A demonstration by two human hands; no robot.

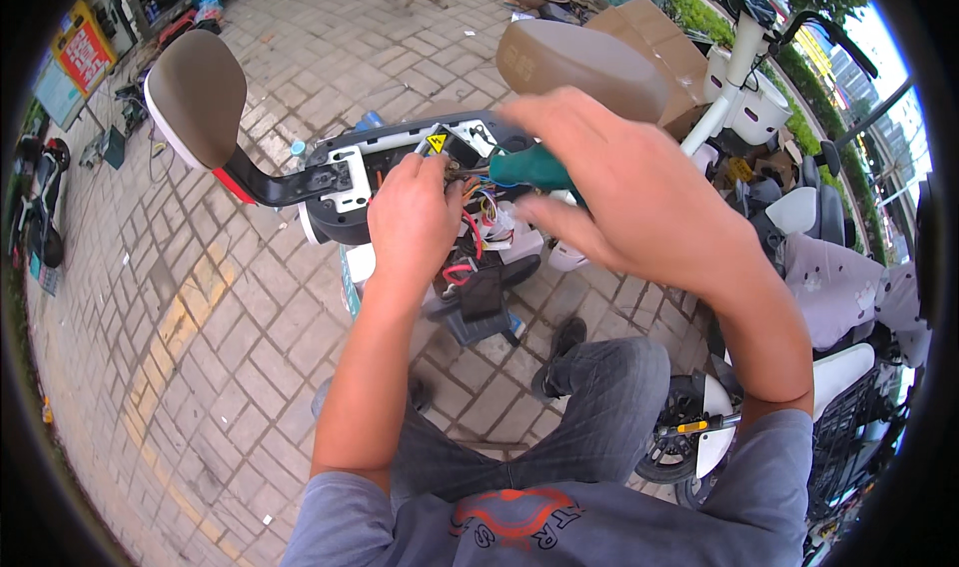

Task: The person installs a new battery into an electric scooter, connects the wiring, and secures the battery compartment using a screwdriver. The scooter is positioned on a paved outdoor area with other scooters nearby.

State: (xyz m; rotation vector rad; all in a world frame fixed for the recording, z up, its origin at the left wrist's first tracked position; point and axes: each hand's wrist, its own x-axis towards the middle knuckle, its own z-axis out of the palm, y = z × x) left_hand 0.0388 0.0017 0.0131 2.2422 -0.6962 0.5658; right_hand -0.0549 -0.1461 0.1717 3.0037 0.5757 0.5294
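Note:
My right hand (629, 182), smeared by motion, is around the green handle of a screwdriver (529, 167), its fingers above and thumb below. The metal shaft points left toward my left hand (412, 202). That hand's fingers are pinched together at the shaft's tip, over the scooter's open body; what they hold is hidden. Coloured wires (484, 207) and a red cable (458, 272) hang out beside them. A yellow warning label (437, 142) sits on a part just behind my left fingertips. Below the wires hangs a black box-like part (481, 294).
A brown backrest (200, 97) rises on a black bracket at the left. Behind my right hand are a brown seat (579, 67) and a cardboard box (654, 42). More scooters stand at the right, one with a white steering column (724, 97). Brick paving (230, 367) surrounds my feet.

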